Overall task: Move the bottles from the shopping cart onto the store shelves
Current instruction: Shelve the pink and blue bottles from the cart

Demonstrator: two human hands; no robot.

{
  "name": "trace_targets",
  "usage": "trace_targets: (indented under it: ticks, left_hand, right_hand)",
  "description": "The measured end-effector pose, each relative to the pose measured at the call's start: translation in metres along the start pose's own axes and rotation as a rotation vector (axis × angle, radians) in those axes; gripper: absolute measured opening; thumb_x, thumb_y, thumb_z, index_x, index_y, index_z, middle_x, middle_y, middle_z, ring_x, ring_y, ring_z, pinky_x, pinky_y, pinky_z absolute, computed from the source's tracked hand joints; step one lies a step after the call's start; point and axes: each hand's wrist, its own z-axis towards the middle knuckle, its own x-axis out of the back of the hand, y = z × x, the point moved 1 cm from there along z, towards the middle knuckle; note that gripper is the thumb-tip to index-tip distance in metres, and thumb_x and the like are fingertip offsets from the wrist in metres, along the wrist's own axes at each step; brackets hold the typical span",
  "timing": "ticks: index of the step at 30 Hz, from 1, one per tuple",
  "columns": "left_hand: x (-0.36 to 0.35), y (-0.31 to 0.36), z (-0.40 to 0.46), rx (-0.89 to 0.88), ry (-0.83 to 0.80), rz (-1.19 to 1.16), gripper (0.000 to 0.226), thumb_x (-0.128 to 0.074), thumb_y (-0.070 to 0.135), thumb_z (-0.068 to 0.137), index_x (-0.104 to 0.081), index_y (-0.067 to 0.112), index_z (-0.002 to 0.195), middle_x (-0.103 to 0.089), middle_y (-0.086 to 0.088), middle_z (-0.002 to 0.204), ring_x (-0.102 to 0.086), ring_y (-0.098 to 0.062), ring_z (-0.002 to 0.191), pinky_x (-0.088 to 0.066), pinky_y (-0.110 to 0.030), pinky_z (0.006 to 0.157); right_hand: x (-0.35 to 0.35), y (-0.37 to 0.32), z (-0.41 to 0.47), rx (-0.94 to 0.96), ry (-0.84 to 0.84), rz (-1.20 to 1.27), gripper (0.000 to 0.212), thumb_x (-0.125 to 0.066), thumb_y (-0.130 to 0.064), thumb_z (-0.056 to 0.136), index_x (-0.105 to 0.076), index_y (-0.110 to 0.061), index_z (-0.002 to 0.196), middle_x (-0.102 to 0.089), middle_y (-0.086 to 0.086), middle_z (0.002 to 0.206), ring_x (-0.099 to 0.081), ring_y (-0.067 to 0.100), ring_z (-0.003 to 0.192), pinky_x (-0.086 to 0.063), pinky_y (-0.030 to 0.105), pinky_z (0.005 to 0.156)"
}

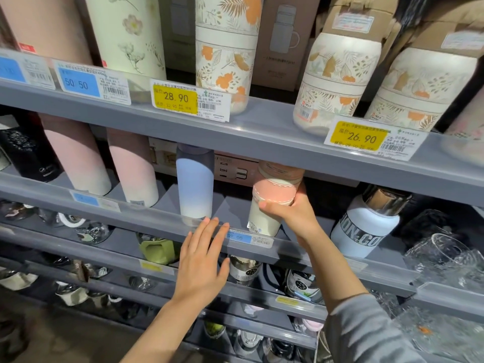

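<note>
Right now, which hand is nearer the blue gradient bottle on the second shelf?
Left. The left hand lies open just below the blue gradient bottle, fingertips at the shelf edge by its base. The right hand is further right, gripping the pink-and-cream bottle.

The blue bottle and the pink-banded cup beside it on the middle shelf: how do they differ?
The blue bottle fades from blue to white; the pink-banded cup is cream with a pink sleeve. The bottle is taller, the cup shorter. The bottle stands free and upright; the cup tilts, gripped by the right hand. Both sit on the same grey shelf.
</note>
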Motion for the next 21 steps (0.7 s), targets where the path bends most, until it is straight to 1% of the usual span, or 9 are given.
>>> trace_targets:
  ticks: [2,6,8,10,12,14,16,18,21]
  left_hand:
    - [0.001,0.0,0.0,-0.008,0.004,0.002,0.086,-0.079,0.019,0.072,-0.033,0.022,0.145,-0.038,-0.004,0.149,-0.022,-0.021,0.143,-0.031,-0.05,0.112]
    - [0.001,-0.002,0.0,-0.044,0.02,0.0,0.087,-0.08,0.018,0.071,-0.033,0.021,0.145,-0.038,-0.005,0.149,-0.023,-0.022,0.142,-0.037,-0.053,0.108]
    - [0.001,-0.005,-0.001,-0.067,0.033,0.021,0.088,-0.08,0.019,0.071,-0.034,0.021,0.145,-0.038,-0.004,0.149,-0.025,-0.022,0.142,-0.036,-0.052,0.109]
    - [0.002,-0.009,0.0,-0.1,0.063,0.059,0.086,-0.08,0.02,0.071,-0.036,0.02,0.144,-0.041,-0.005,0.146,-0.028,-0.023,0.139,-0.033,-0.049,0.111]
    - [0.003,-0.012,0.004,-0.133,0.108,0.09,0.075,-0.073,0.022,0.074,-0.04,0.02,0.141,-0.047,-0.006,0.141,-0.034,-0.022,0.135,-0.027,-0.049,0.109]
    - [0.004,-0.013,0.007,-0.155,0.15,0.097,0.06,-0.055,0.029,0.079,-0.043,0.022,0.138,-0.054,-0.005,0.135,-0.039,-0.021,0.13,-0.027,-0.051,0.106]
    - [0.003,-0.017,0.009,-0.183,0.172,0.092,0.056,-0.047,0.032,0.081,-0.046,0.021,0.135,-0.059,-0.006,0.13,-0.043,-0.022,0.126,-0.028,-0.055,0.107]
    - [0.0,-0.024,0.012,-0.233,0.201,0.116,0.054,-0.046,0.034,0.083,-0.046,0.021,0.135,-0.062,-0.008,0.128,-0.045,-0.022,0.123,-0.024,-0.053,0.112]
    - [-0.006,-0.033,0.015,-0.326,0.239,0.078,0.052,-0.049,0.036,0.085,-0.054,0.017,0.134,-0.058,-0.008,0.129,-0.046,-0.025,0.122,-0.015,-0.047,0.117]
  right_hand:
    - [0.003,0.004,0.0,0.005,-0.039,-0.007,0.042,-0.082,-0.001,0.069,-0.061,-0.018,0.102,-0.069,0.002,0.1,-0.067,0.017,0.093,-0.055,0.029,0.079]
    - [0.002,0.007,-0.003,0.003,-0.04,0.008,0.04,-0.076,0.002,0.075,-0.056,-0.023,0.1,-0.067,-0.002,0.099,-0.064,0.01,0.091,-0.052,0.022,0.074]
    - [0.003,0.008,-0.002,-0.009,-0.041,0.003,0.043,-0.076,0.0,0.074,-0.056,-0.019,0.107,-0.067,0.002,0.104,-0.064,0.01,0.093,-0.053,0.02,0.071]
    - [0.002,0.006,-0.002,-0.026,-0.035,0.006,0.056,-0.08,-0.003,0.072,-0.052,-0.01,0.12,-0.065,0.006,0.112,-0.064,0.011,0.095,-0.053,0.017,0.067]
    - [0.002,0.005,-0.005,-0.034,-0.022,0.027,0.069,-0.083,-0.006,0.068,-0.046,-0.008,0.126,-0.062,0.005,0.115,-0.063,0.01,0.098,-0.052,0.015,0.065]
    - [0.002,0.004,-0.011,-0.001,0.023,0.014,0.069,-0.084,-0.009,0.069,-0.043,-0.017,0.124,-0.059,0.0,0.117,-0.06,0.007,0.101,-0.052,0.015,0.07]
    - [0.002,0.009,-0.02,0.047,0.092,-0.037,0.068,-0.085,-0.019,0.069,-0.041,-0.032,0.119,-0.056,-0.007,0.121,-0.057,0.005,0.111,-0.051,0.02,0.084]
    - [0.003,0.013,-0.037,0.091,0.18,-0.13,0.075,-0.084,-0.036,0.067,-0.038,-0.035,0.126,-0.053,-0.009,0.128,-0.05,0.004,0.122,-0.043,0.024,0.097]
    - [0.002,0.022,-0.071,0.109,0.301,-0.141,0.08,-0.08,-0.046,0.064,-0.039,-0.037,0.132,-0.051,-0.012,0.129,-0.049,-0.003,0.121,-0.041,0.017,0.1]
